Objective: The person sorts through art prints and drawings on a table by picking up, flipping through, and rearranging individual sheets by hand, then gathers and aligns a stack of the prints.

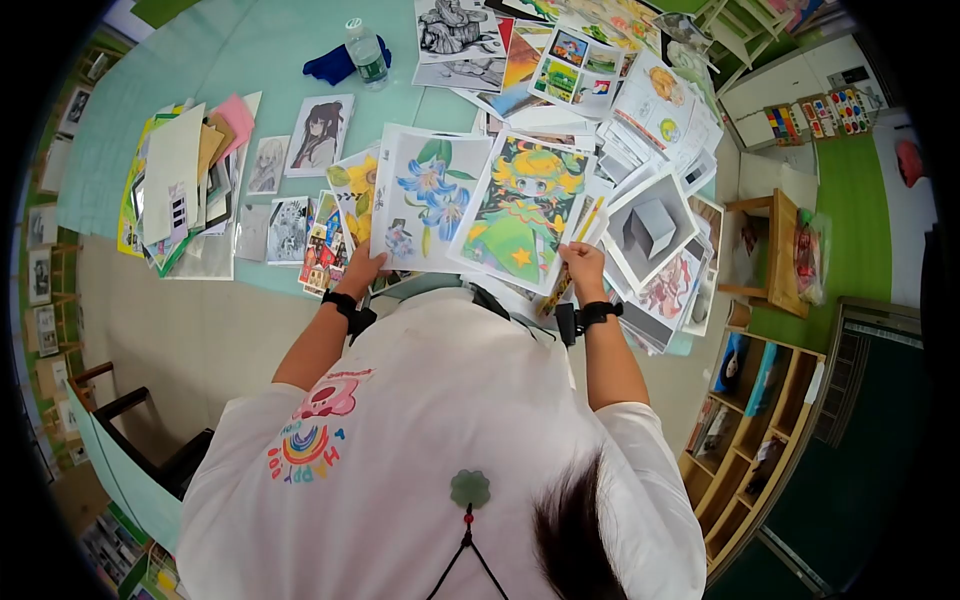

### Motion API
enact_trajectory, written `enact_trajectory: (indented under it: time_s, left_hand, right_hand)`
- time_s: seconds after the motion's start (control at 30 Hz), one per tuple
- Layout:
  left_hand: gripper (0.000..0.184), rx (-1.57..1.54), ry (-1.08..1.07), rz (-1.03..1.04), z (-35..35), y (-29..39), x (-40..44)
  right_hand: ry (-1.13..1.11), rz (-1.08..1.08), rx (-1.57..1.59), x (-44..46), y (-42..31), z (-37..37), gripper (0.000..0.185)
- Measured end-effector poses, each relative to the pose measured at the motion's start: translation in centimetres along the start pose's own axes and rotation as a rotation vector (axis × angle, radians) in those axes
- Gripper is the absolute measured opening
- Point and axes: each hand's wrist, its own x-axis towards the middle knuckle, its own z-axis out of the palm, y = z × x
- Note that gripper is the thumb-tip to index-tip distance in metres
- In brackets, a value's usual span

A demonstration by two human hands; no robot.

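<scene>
My left hand (pixel 366 268) is closed on the lower left edge of a sheet with blue lilies (pixel 432 200). On the right, my right hand (pixel 582 264) pinches the lower right edge of a sheet with a yellow-haired figure in a green dress (pixel 523 212). This sheet overlaps the right side of the lily sheet. A sunflower picture (pixel 355 190) lies partly under the lily sheet. Beside my right hand is a loose pile of papers, with a grey cube drawing (pixel 650 229) on top.
A water bottle (pixel 367 56) stands beside a dark blue cloth (pixel 330 66) at the back. Stacked papers and folders (pixel 175 180) lie at the left. Two portrait drawings, one a long-haired figure (pixel 319 136), lie between. A wooden shelf (pixel 765 420) stands at the lower right.
</scene>
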Motion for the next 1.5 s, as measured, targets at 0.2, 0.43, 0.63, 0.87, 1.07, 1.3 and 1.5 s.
enact_trajectory:
  time_s: [0.2, 0.43, 0.63, 0.87, 1.07, 1.3, 1.5]
  left_hand:
    - [0.036, -0.030, -0.001, -0.031, 0.1, -0.8, -0.1]
    - [0.037, -0.082, -0.048, -0.037, 1.1, 1.0, -0.7]
    - [0.043, -0.027, -0.060, -0.035, 2.8, 2.6, -0.8]
    - [0.043, 0.045, -0.108, 0.023, 2.8, 2.1, 0.0]
    - [0.040, -0.177, -0.059, -0.037, 1.9, 1.6, -0.2]
    - [0.041, -0.185, -0.040, 0.001, 0.8, 1.0, -0.1]
    - [0.040, -0.194, 0.015, 0.052, -1.0, 0.5, -0.8]
  right_hand:
    - [-0.070, -0.024, -0.053, -1.1, 1.3, -1.7, 0.010]
    - [-0.363, -0.099, -0.071, -0.6, -0.8, 2.6, 0.019]
    - [-0.154, -0.305, -0.368, 0.3, -0.2, 5.1, 0.019]
    - [0.169, -0.206, 0.024, 0.7, 2.6, -1.7, 0.014]
    - [0.179, -0.138, -0.140, -1.0, 6.4, -5.3, 0.015]
    - [0.225, -0.151, -0.487, -2.5, 4.6, -3.7, 0.022]
    - [0.344, -0.523, -0.744, -2.2, 0.8, -2.4, 0.022]
